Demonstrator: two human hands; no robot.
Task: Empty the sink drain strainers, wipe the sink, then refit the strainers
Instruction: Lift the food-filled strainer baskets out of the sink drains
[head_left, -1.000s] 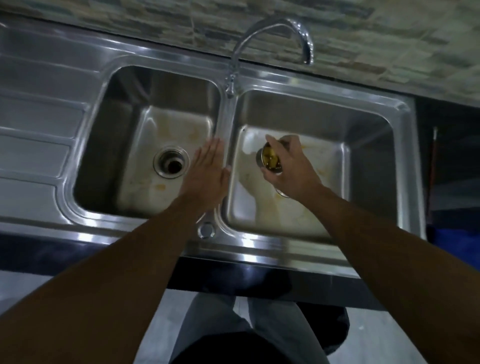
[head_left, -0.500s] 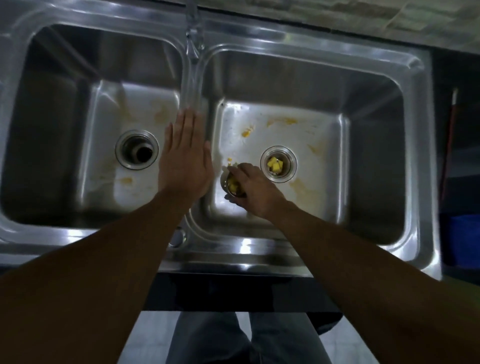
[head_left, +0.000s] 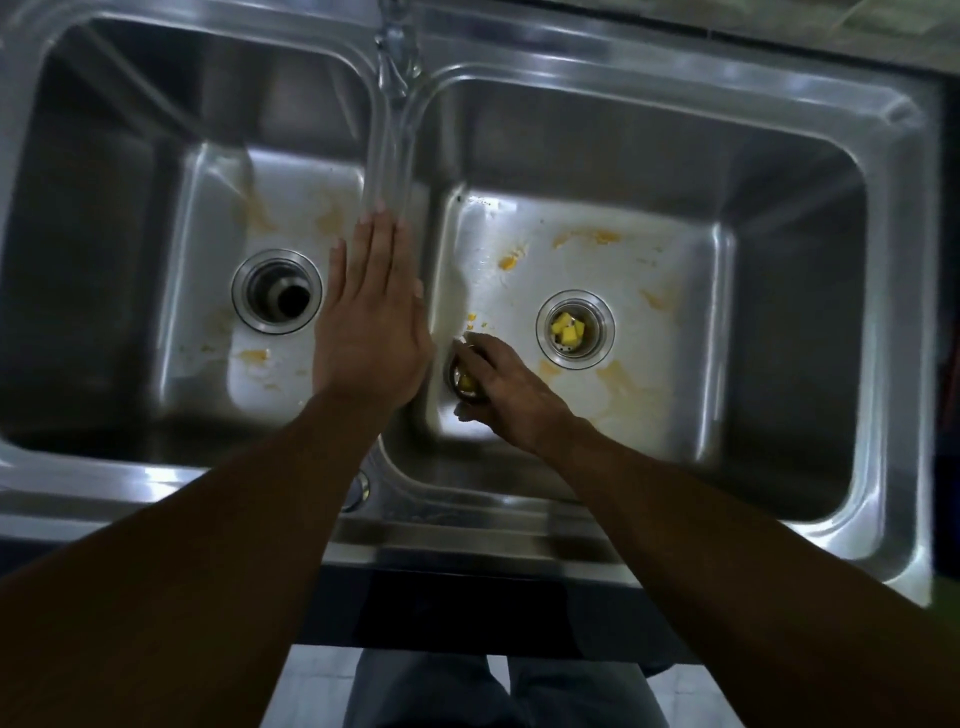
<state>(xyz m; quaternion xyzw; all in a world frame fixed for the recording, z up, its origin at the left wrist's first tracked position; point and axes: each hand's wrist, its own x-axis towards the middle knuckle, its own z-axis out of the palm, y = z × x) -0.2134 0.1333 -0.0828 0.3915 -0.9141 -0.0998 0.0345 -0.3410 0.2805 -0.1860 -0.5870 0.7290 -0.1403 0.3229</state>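
A steel double sink (head_left: 649, 104) fills the view. The left basin's drain (head_left: 277, 295) is bare, with no strainer in it. In the right basin a strainer (head_left: 575, 329) sits in its drain with yellow food bits inside. My right hand (head_left: 498, 387) is low at the right basin's near left corner, shut on a second strainer (head_left: 464, 382) that also holds yellow scraps. My left hand (head_left: 371, 317) lies flat and open on the divider between the basins. Yellow-orange smears mark both basin floors.
The tap's base (head_left: 396, 36) rises from the divider at the top edge. A small round fitting (head_left: 357, 491) sits on the front rim. My legs and the floor show below the counter's front edge.
My right hand has carried the strainer from above the right drain down to the basin's near left corner. The view has tipped down and closer to the sink. My left hand stays on the divider.
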